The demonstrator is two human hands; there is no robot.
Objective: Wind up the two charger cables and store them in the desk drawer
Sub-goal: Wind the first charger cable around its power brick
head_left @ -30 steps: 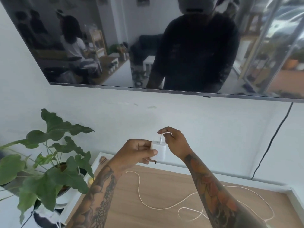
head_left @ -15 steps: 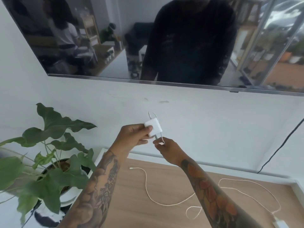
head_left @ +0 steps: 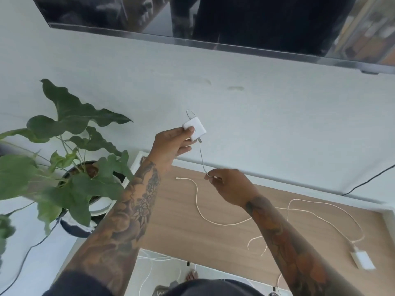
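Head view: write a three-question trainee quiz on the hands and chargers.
1. True or false: the left hand holds a white charger up in front of the wall.
2. What does the right hand pinch? A) a leaf B) the cable hanging from that charger C) a pen
3. Fill in: the second charger lies on the ___.

Key: 1 true; 2 B; 3 desk.

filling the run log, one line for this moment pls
left hand: holds charger | right hand: pinches its cable | second charger: on desk
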